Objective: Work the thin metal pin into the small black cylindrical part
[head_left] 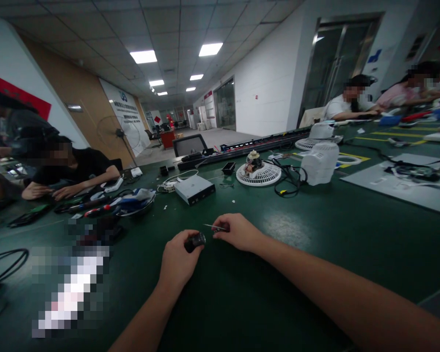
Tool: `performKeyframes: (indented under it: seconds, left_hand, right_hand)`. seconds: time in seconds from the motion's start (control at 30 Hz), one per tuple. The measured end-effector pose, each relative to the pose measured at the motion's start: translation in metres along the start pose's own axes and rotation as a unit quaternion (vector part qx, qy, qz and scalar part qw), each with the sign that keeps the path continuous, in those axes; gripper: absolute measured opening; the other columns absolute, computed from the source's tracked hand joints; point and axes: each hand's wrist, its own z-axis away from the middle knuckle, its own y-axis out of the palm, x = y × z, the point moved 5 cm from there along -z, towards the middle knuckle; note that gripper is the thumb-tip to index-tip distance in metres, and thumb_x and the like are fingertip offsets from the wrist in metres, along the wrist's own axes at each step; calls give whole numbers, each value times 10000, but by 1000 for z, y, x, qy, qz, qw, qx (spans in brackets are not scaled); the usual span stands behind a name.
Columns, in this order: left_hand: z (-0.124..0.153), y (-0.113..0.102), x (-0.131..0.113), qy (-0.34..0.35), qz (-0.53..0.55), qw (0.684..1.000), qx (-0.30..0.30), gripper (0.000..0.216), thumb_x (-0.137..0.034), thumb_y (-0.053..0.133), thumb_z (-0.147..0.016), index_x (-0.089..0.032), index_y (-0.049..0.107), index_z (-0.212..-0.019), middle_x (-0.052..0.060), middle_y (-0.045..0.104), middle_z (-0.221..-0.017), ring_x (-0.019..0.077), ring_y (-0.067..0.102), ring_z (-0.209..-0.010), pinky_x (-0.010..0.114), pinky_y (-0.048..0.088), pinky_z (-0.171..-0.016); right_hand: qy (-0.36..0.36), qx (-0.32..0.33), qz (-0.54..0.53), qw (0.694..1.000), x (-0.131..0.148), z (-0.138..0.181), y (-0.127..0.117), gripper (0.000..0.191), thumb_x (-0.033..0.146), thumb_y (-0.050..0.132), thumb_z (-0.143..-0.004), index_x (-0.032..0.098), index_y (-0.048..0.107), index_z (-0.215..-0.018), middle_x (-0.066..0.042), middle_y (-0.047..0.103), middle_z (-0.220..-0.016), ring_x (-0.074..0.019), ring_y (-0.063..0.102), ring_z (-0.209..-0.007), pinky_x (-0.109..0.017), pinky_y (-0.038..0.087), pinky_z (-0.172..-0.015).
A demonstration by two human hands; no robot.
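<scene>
My left hand (pixel 178 261) is closed round a small black cylindrical part (pixel 195 241), held just above the dark green table (pixel 297 254). My right hand (pixel 236 232) pinches a thin metal tool (pixel 213 226), perhaps a small screwdriver or tweezers, whose tip points left, just above the black part. The two hands are close together near the table's middle. What the black part is cannot be made out.
A grey drive box (pixel 195 189) lies beyond the hands. White fan grille with a motor (pixel 258 172) and white fan housing (pixel 320 161) stand to the right. Tools and cables (pixel 110 205) lie at left. Other people sit at the left and far right.
</scene>
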Motion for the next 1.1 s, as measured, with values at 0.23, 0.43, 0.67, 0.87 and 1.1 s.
performKeyframes:
  seconds: [0.23,0.43,0.67,0.87,1.1]
  left_hand:
    - [6,2,-20,53,-1,998,20,279,-262,690,-752,-260,677,-1030,25,719,-995,242,660,-931,430,512,-851]
    - [9,3,-26,87,14,995,36,312,-227,695,-758,-263,658,-1066,15,710,-1029,229,640,-968,408,497,-862]
    - [10,3,-26,101,22,994,35,312,-250,699,-764,-270,657,-1072,14,708,-1035,230,635,-980,401,499,-851]
    - [10,2,-25,111,30,993,22,322,-222,711,-757,-265,646,-1069,13,705,-1031,227,634,-969,401,497,-846]
    - [10,-1,-31,170,35,984,42,315,-186,718,-746,-250,650,-1047,27,705,-1033,230,630,-985,417,492,-874]
  right_hand:
    - [-37,-3,-81,996,13,7,-6,196,321,581,-882,177,711,-909,-17,687,-758,-130,616,-685,-245,442,-630]
    - [-13,48,-160,986,7,7,5,182,276,621,-837,170,641,-983,2,655,-742,-109,603,-591,-220,444,-545]
    - [19,40,-187,981,0,4,4,175,315,680,-779,151,661,-838,-1,640,-685,-103,573,-548,-223,441,-510]
    - [9,98,-289,952,-1,3,8,232,254,723,-719,151,628,-904,2,644,-748,-101,582,-597,-231,478,-552]
    - [53,151,-290,944,-8,5,19,247,305,730,-716,138,604,-847,31,590,-667,-72,517,-479,-198,411,-433]
